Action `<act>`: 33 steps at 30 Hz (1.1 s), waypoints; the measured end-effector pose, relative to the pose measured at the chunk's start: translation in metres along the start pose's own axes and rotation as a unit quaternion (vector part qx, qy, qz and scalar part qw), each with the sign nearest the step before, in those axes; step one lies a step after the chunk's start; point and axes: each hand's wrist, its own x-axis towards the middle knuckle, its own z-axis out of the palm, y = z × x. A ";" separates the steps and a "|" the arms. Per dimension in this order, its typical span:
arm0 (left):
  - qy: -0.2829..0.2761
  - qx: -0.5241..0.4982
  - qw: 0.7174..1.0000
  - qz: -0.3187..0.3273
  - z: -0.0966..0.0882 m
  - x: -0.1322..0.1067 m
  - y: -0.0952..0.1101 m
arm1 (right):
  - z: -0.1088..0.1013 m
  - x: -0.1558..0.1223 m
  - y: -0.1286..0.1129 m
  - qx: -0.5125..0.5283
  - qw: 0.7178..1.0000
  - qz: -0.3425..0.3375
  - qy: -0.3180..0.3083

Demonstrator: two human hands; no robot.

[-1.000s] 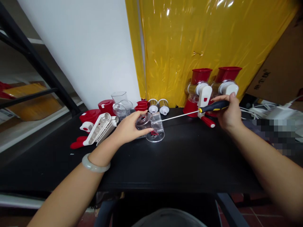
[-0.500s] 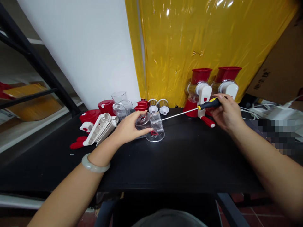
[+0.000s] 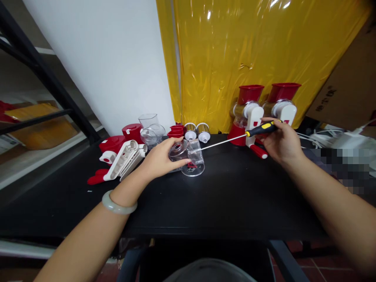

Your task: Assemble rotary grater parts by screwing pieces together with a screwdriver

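My left hand (image 3: 160, 158) is closed around a clear plastic housing (image 3: 189, 158) that lies on its side on the black table (image 3: 223, 196). My right hand (image 3: 280, 143) grips the black-and-yellow handle of a long screwdriver (image 3: 252, 135). Its thin metal shaft runs left and down, and the tip reaches into the clear housing. A pale bangle sits on my left wrist.
Two assembled red-and-white grinders (image 3: 249, 111) (image 3: 282, 103) stand at the back right against yellow film. Loose red, white and clear parts (image 3: 123, 154) lie at the left, with two metal drums (image 3: 196, 131) behind. A cardboard box (image 3: 346, 90) and cables are at the right.
My right hand has shifted its hold on the screwdriver handle, fingers turning it. The handle rose slightly and moved left. My left hand and the clear housing have stayed put.
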 end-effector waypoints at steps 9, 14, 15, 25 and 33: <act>0.000 0.000 1.000 0.006 0.001 0.000 -0.002 | 0.003 -0.002 0.000 -0.013 1.000 0.004 0.005; 0.002 0.001 1.000 0.004 0.001 0.000 -0.002 | 0.006 -0.004 -0.005 -0.002 1.000 0.010 -0.011; 0.003 0.001 1.000 0.005 0.001 0.000 -0.002 | 0.006 -0.005 -0.006 0.001 1.000 0.009 -0.013; 0.004 0.000 1.000 0.010 0.002 0.000 -0.002 | 0.005 -0.001 0.000 -0.029 0.999 -0.037 -0.007; 0.002 0.004 1.000 0.004 0.001 0.000 -0.002 | 0.004 0.002 0.001 -0.031 0.999 -0.029 0.011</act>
